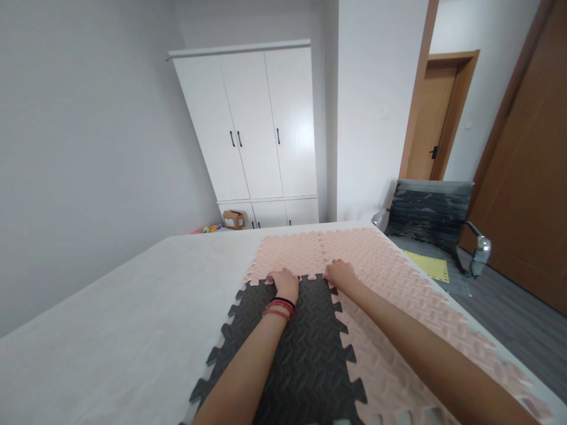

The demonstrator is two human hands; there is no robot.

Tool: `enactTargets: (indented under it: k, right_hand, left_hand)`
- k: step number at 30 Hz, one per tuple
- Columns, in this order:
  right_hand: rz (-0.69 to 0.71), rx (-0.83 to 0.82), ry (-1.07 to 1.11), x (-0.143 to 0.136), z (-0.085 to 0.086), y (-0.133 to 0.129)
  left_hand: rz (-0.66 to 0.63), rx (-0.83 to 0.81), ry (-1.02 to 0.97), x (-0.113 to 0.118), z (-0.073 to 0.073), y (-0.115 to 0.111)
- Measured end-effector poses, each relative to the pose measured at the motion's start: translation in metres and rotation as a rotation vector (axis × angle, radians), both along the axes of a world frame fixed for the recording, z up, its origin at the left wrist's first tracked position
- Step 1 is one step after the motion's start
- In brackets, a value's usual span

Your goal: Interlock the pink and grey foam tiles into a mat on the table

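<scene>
A black interlocking foam mat tile (310,354) with a ridged pattern and toothed edges lies before me. Its far edge meets a pink foam mat tile (287,251), and more pink foam matting (398,283) runs along its right side. My left hand (284,284), with red and black bands at the wrist, is closed at the far seam, its fingers bent over the black tile's edge. At the black tile's far right corner, my right hand (341,273) is closed, with the fingers curled down at the joint. Both sets of fingertips are partly hidden.
The tiles lie on a white tabletop (124,319) that extends left. Beyond the right edge stands a dark chair (432,215) with a yellow sheet (427,265) on its seat. A white wardrobe (252,130) and a cardboard box (233,219) are behind the table.
</scene>
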State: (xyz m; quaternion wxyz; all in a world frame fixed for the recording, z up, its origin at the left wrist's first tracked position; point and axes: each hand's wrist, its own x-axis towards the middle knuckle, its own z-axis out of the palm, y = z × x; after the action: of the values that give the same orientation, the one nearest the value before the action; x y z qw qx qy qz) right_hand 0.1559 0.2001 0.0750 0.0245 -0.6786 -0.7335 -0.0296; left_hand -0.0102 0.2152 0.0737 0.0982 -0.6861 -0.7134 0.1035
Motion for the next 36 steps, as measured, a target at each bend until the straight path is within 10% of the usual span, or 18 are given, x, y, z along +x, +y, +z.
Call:
enactTargets:
  k: [12,20,36]
  right_hand:
    - [-0.116,-0.069,-0.036,-0.037,0.007,0.02]
    - [-0.099,-0.047,-0.017,-0.035,0.01,0.022]
    - [-0.089,-0.033,-0.02,-0.039,0.009,0.018]
  left_hand:
    - [-0.295,0.001,-0.094,-0.062,0.016,0.007]
    - [-0.216,0.068,-0.091,-0.136,0.008,0.015]
    - [-0.234,0.013,-0.061,-0.127,0.0,0.022]
